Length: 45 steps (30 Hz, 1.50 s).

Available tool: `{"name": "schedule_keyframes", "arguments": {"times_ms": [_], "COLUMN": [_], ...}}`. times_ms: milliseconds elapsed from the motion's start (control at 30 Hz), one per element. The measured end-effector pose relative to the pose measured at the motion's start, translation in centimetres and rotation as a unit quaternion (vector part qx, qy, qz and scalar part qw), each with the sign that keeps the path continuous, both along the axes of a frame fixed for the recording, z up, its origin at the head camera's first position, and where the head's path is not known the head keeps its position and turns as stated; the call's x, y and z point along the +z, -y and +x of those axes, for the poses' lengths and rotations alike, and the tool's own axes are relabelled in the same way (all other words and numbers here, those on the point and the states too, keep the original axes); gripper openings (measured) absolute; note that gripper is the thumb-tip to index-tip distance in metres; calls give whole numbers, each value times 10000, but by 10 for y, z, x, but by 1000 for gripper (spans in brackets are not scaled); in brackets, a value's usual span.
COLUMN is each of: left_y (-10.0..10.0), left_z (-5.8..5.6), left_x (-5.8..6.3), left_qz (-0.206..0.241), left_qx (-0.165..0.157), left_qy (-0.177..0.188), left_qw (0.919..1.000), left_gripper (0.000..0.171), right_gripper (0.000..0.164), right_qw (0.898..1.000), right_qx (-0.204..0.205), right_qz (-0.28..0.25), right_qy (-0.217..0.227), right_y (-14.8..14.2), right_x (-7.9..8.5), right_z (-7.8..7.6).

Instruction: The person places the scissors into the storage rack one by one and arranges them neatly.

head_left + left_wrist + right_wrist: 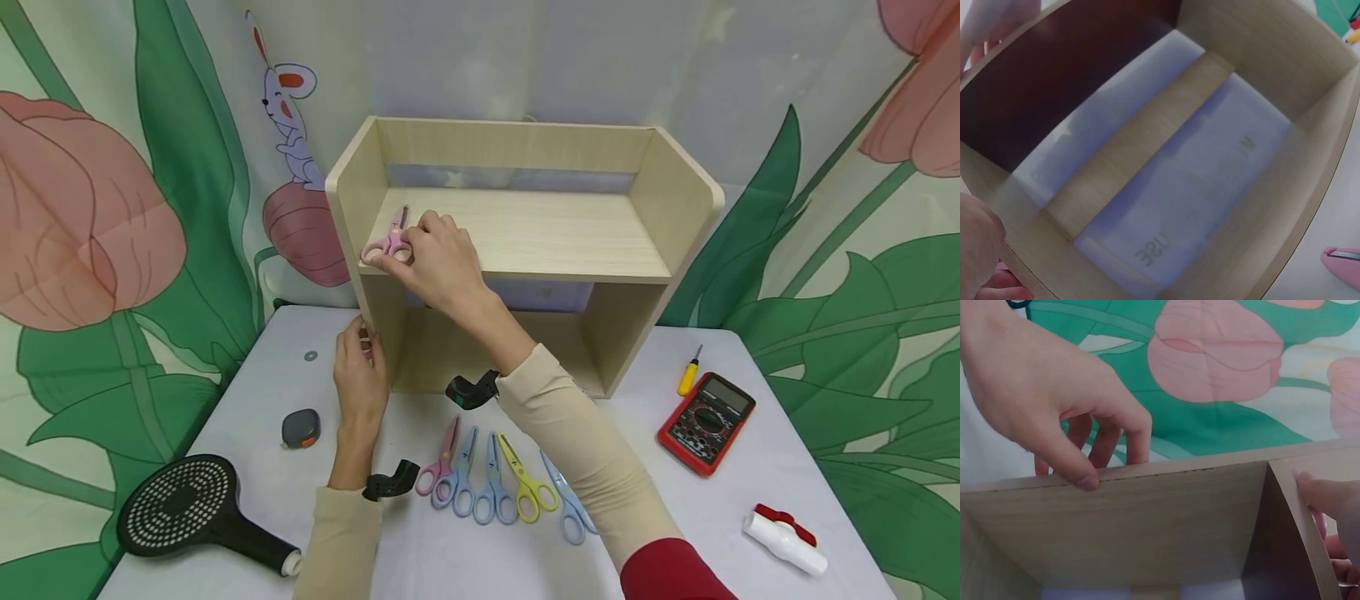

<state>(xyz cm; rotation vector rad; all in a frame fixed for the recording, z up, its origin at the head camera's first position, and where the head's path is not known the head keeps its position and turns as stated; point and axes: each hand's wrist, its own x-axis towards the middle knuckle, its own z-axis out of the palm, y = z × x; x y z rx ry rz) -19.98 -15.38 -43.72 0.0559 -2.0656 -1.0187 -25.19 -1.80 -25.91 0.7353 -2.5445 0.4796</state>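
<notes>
Scissors (393, 241), pink-looped, are pinched by the right hand (441, 262); the left hand (360, 375) grips a woodgrain shelf (555, 229).

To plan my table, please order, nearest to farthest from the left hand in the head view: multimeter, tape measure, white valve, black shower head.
From the left hand:
1. Tape measure, close on its left.
2. Black shower head, lower left.
3. Multimeter, right side.
4. White valve, lower right.
</notes>
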Motion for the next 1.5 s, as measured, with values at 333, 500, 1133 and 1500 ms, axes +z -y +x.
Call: {"name": "schedule_keyframes", "arguments": {"times_ms": [333, 500, 1133, 1500], "left_y": [0, 2, 4, 4], "left_z": [1, 0, -2, -2], "left_x": [3, 2, 2, 2], "left_qz": [51, 53, 207, 231], "left_qx": [-80, -75, -191, -159], "left_qy": [16, 5, 49, 56], "left_qw": [10000, 10000, 9996, 9996], "left_gripper": [35, 34, 33, 32], "right_gripper": [51, 48, 71, 68], "right_qw": [9982, 9794, 9967, 9928], "right_qx": [104, 710, 708, 426], "right_qz": [-258, -685, 35, 1016], "right_qy": [-530, -1760, -398, 476], "right_y": [-6, -17, -80, -95], "right_x": [-6, -31, -179, -228], "right_z": [7, 22, 104, 143]}}
